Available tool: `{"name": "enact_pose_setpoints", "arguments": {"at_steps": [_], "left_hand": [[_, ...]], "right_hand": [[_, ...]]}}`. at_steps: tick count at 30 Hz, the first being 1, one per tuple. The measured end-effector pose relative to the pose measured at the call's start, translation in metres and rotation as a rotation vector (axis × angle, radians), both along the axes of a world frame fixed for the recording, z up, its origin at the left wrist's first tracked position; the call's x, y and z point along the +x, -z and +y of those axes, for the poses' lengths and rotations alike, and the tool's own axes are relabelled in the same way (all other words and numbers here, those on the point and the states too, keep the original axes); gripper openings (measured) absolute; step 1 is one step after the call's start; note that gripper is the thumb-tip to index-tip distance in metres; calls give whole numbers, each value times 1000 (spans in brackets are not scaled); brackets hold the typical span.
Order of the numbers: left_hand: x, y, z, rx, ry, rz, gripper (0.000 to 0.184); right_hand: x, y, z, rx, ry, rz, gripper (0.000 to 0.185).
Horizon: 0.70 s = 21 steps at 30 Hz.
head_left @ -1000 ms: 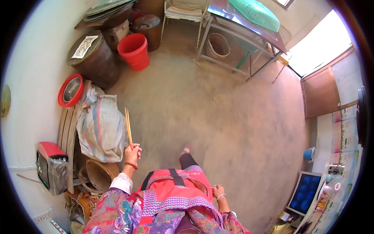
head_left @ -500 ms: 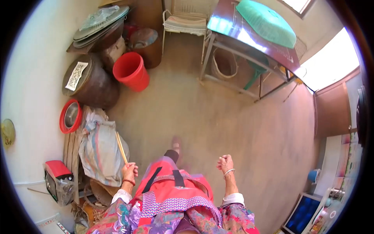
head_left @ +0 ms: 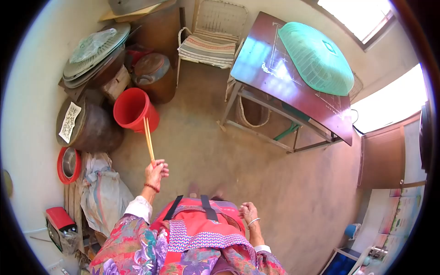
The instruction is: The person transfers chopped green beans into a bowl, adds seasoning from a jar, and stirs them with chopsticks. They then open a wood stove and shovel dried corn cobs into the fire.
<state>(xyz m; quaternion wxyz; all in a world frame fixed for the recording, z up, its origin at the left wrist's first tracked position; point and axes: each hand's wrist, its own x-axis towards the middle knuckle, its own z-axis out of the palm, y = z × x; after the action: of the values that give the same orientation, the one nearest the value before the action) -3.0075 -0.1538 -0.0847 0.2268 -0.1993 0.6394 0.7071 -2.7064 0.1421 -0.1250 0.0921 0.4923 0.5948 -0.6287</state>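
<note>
My left hand (head_left: 156,174), with a red bead bracelet at the wrist, is closed around a pair of long wooden chopsticks (head_left: 149,142). Their tips point forward and overlap the view of the red bucket (head_left: 133,110); whether they touch it I cannot tell. On the right, my right hand (head_left: 249,213) hangs beside the red apron (head_left: 201,220), its fingers curled, with a pale bangle at the wrist. Nothing shows in it.
Ahead on the right stands a dark red table (head_left: 270,59) with a green mesh cover (head_left: 318,59). Left of it is a chair (head_left: 208,48). Large jars (head_left: 98,123) and a white sack (head_left: 103,197) line the left wall. A basket (head_left: 252,114) sits under the table.
The table, chair and bucket appear nearer and lower in view. My left hand has moved forward with the chopsticks. My right hand swung forward, then came back beside the apron.
</note>
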Motion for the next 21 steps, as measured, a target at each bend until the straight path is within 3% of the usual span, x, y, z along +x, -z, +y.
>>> {"name": "enact_pose_setpoints", "arguments": {"at_steps": [4, 6, 10, 14, 17, 21], "left_hand": [[-45, -11, 78, 89, -14, 65, 23], [-51, -10, 105, 125, -50, 59, 22], [-83, -16, 158, 188, -58, 29, 28], [-141, -7, 219, 189, 0, 56, 36], [-196, 6, 276, 205, 34, 58, 38], [-266, 40, 347, 161, 134, 20, 41]], "right_hand": [[-58, -4, 85, 50, 41, 131, 19], [-101, -22, 134, 231, 7, 223, 16], [-200, -105, 221, 451, -5, 478, 11], [-294, -141, 296, 961, -144, 635, 16], [-356, -140, 340, 1218, -267, 557, 32], [-418, -101, 381, 1289, -412, 363, 54]]}}
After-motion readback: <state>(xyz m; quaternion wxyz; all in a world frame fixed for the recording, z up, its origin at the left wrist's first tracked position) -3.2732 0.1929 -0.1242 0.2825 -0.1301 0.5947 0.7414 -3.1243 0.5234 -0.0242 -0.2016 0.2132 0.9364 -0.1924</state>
